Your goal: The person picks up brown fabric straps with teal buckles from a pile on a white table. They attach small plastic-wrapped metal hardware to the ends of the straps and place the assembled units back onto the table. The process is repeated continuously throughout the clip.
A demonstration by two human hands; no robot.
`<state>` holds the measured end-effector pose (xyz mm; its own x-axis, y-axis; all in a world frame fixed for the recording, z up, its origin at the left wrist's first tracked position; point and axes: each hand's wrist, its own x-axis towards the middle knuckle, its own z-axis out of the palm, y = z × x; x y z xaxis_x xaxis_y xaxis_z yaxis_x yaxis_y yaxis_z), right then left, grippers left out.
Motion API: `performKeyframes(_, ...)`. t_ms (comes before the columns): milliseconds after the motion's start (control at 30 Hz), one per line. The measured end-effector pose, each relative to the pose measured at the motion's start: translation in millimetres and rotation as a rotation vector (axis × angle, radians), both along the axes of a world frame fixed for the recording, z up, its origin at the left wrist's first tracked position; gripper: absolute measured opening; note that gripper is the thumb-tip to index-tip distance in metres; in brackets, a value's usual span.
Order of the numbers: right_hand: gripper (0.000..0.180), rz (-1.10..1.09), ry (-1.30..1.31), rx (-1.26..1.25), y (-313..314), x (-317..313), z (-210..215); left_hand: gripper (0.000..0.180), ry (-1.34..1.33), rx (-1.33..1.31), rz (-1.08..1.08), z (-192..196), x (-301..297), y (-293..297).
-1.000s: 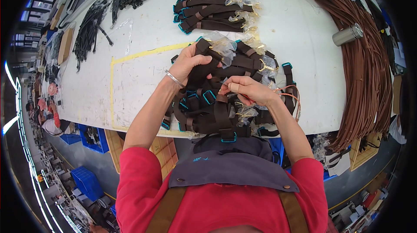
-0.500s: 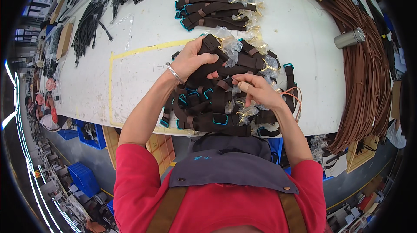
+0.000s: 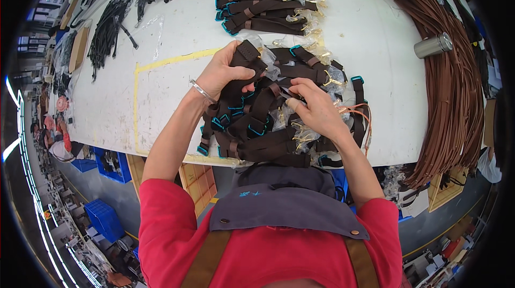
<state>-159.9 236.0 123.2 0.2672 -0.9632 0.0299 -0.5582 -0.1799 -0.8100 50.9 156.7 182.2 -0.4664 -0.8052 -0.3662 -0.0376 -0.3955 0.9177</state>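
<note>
Left hand (image 3: 224, 73) grips a bundle of dark brown straps (image 3: 242, 81) near its upper end, fingers curled over the top and thumb pressed across the front, so the hand is closed around the bundle and lifts its folded end a little off the heap below. A thin bracelet (image 3: 201, 91) sits on that wrist. Right hand (image 3: 316, 108) lies just beside it, to the person's right, fingers bent and pinched on a single strap end (image 3: 287, 93) between thumb and forefinger — mostly closed, with only a small gap showing. Both hands work over a loose pile of brown straps (image 3: 268, 137) with teal-edged tips and small clear plastic bags holding gold-coloured fittings; the pile rests on the near edge of a white table (image 3: 171, 105), inside and across a rectangle marked in yellow tape (image 3: 135, 105). A second, tidier stack of the same straps (image 3: 263, 6) lies farther back on the table, well apart from the hands. To the right, a thick sheaf of long reddish-brown cords (image 3: 456, 89) curves along the table's side, and a short metal cylinder (image 3: 432, 45) lies near its upper part. Black straps (image 3: 110, 25) are spread at the far left of the table — too small to tell in detail. Blue bins (image 3: 102, 218) stand on the floor below.
</note>
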Motion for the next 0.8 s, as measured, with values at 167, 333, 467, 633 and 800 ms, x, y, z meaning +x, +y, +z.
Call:
performKeyframes(167, 0.024, 0.011, 0.184, -0.086, -13.4, 24.7, 1.6, 0.040, -0.006, 0.018, 0.014, 3.7, -5.7, 0.2)
performKeyframes(333, 0.024, -0.007, 0.123, -0.113, -18.6, 4.8, -14.3, 0.049, 0.013, -0.037, 0.079, 10.0, 7.4, -0.3)
performKeyframes(467, 0.027, -0.055, 0.039, 0.004, -8.5, -11.1, -2.2, 0.051, -0.010, -0.060, 0.134, 8.4, 20.2, -0.8)
performKeyframes(633, 0.027, 0.006, 0.094, -0.066, -11.8, 19.5, 9.1, 0.052, 0.007, -0.045, 0.095, 7.6, 12.0, 0.6)
performKeyframes(800, 0.024, 0.074, 0.100, -0.122, -22.3, 36.8, 2.5, 0.053, 0.018, -0.035, 0.091, 9.9, 9.9, 1.6)
